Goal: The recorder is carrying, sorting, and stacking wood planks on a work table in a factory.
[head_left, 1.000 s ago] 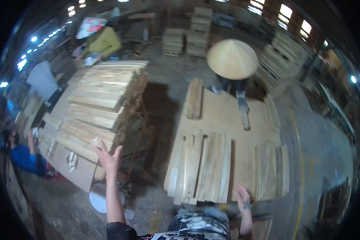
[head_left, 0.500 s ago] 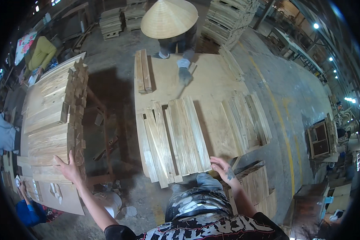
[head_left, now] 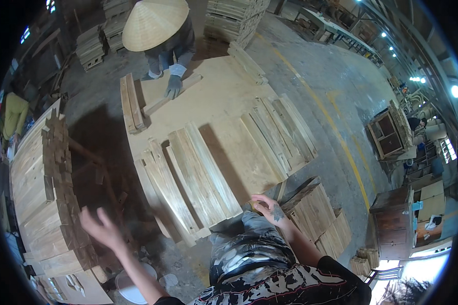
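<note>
Concrete workshop floor with a yellow painted line (head_left: 341,137), and on it a low wooden work platform (head_left: 224,96) carrying roughly two dozen pale planks (head_left: 198,178) in two fanned groups, one tall plank stack (head_left: 38,188) left of the platform, one smaller bundle (head_left: 315,213) off its near right corner, one white bucket (head_left: 130,287) near its front left. At the platform's far end, one co-worker in a conical hat (head_left: 152,23), gloved hand (head_left: 174,85) pressed on a single board. Left hand (head_left: 101,229) raised in the air between the stack and the platform, fingers spread wide, holding nothing; right hand (head_left: 267,207) lowered at the platform's near edge, fingers curled, resting against the wood there, grip unclear.
</note>
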The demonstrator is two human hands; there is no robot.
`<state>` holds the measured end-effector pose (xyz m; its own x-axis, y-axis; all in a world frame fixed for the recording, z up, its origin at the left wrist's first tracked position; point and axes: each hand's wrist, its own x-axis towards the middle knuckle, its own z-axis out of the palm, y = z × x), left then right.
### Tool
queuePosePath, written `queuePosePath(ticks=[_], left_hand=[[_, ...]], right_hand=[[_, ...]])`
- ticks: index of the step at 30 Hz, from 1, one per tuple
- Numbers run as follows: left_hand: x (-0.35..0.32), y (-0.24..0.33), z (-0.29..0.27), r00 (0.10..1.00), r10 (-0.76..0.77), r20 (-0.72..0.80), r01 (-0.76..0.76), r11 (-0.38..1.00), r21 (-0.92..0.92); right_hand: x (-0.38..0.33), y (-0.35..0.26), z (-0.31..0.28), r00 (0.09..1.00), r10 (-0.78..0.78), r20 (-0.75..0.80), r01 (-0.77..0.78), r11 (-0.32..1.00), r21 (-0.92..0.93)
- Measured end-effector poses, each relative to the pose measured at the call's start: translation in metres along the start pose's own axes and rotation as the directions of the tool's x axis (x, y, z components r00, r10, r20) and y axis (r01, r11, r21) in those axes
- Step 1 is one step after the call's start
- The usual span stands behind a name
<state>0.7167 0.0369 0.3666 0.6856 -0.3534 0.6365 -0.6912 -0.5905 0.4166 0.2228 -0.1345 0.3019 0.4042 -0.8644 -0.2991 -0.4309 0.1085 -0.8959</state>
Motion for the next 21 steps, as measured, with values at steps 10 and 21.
queuePosePath(ticks=[10,21], left_hand=[[-0.110,0.172,0.093,0.664,0.403,0.630,-0.253,0.914,-0.318],[-0.101,0.254,0.185,0.310,0.528,0.791,-0.753,0.644,-0.135]], right_hand=[[0.034,0.045,-0.108,0.990,0.014,-0.139,-0.034,0.988,-0.148],[0.112,0.150,-0.333,0.784,-0.039,-0.619,-0.029,0.995,-0.098]])
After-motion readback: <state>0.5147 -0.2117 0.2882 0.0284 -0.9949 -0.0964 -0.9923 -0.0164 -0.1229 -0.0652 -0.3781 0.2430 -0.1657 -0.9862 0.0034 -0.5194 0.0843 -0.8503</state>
